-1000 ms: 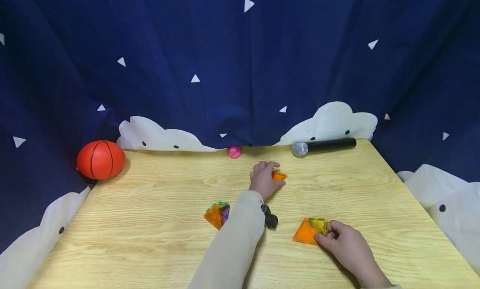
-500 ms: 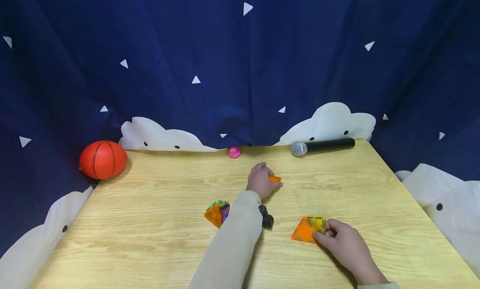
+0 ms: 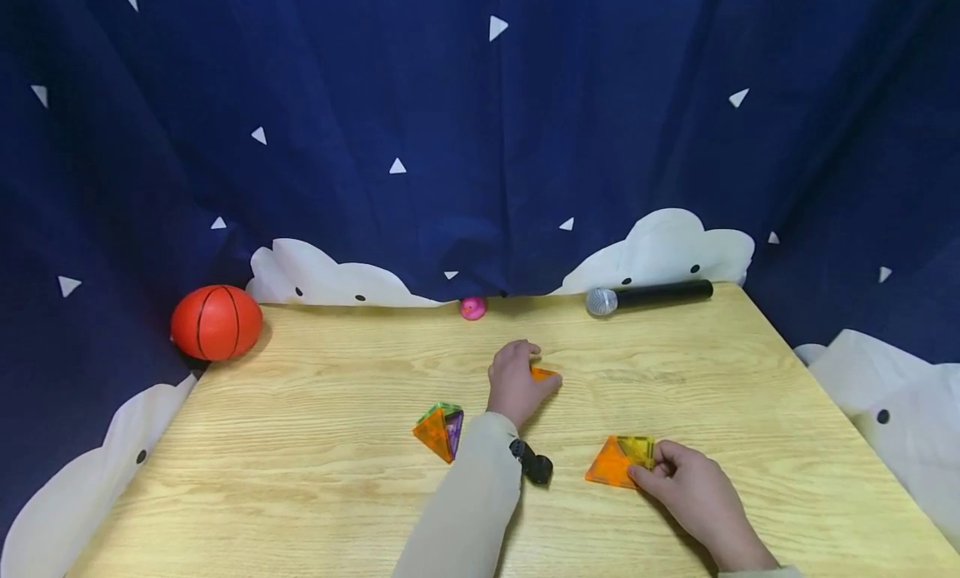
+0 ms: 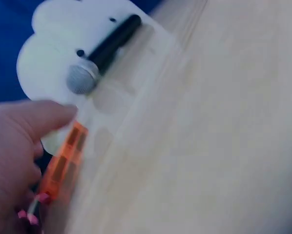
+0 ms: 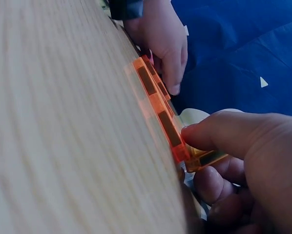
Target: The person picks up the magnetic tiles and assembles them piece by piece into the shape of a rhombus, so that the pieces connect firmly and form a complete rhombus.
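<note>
My left hand (image 3: 517, 385) grips an orange magnetic tile (image 3: 543, 375), mostly hidden by the hand, near the middle of the table. In the left wrist view that orange tile (image 4: 63, 163) shows edge-on, low against the tabletop. My right hand (image 3: 693, 490) pinches a yellow translucent magnetic tile (image 3: 637, 450) between thumb and fingers. Joined to its left side is an orange triangular tile (image 3: 611, 463), its edge along the wood in the right wrist view. Left of my left forearm sits a small cluster of orange, green and purple magnetic tiles (image 3: 432, 434).
A red ball (image 3: 217, 322) sits at the table's back left corner. Along the back edge lie a pink rubber duck (image 3: 473, 308) and a black microphone (image 3: 663, 295). A dark blue curtain (image 3: 420, 103) with white clouds hangs behind and beside the wooden table (image 3: 285, 495).
My left hand has drawn the orange tile back toward me and slightly left. The right hand and its joined tiles have stayed nearly still. The head view has shifted a little.
</note>
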`<state>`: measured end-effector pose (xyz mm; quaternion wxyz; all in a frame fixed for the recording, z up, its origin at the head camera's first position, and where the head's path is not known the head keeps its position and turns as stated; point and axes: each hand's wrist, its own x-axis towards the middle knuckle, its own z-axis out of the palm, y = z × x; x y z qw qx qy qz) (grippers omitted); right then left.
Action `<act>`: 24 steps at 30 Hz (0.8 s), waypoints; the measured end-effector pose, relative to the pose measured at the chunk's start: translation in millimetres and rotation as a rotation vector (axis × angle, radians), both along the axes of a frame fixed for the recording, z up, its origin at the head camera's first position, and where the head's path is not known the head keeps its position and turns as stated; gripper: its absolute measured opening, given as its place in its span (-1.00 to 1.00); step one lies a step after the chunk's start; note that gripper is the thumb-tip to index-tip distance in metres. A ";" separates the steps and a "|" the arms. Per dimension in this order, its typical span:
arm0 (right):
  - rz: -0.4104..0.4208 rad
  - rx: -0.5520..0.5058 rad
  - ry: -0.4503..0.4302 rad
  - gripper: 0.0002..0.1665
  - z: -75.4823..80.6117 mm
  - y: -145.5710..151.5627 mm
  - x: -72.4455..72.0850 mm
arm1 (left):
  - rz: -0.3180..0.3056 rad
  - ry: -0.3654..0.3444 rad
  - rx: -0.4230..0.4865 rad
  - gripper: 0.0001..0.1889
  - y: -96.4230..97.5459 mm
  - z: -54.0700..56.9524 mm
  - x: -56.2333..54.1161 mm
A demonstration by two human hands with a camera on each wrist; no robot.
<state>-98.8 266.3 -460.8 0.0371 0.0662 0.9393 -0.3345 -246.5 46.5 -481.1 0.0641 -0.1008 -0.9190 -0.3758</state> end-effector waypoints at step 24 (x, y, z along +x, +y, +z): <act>0.034 0.023 0.004 -0.58 3.2 -0.1 0.9 | 0.146 -0.063 -0.154 -0.27 -26.6 10.3 42.0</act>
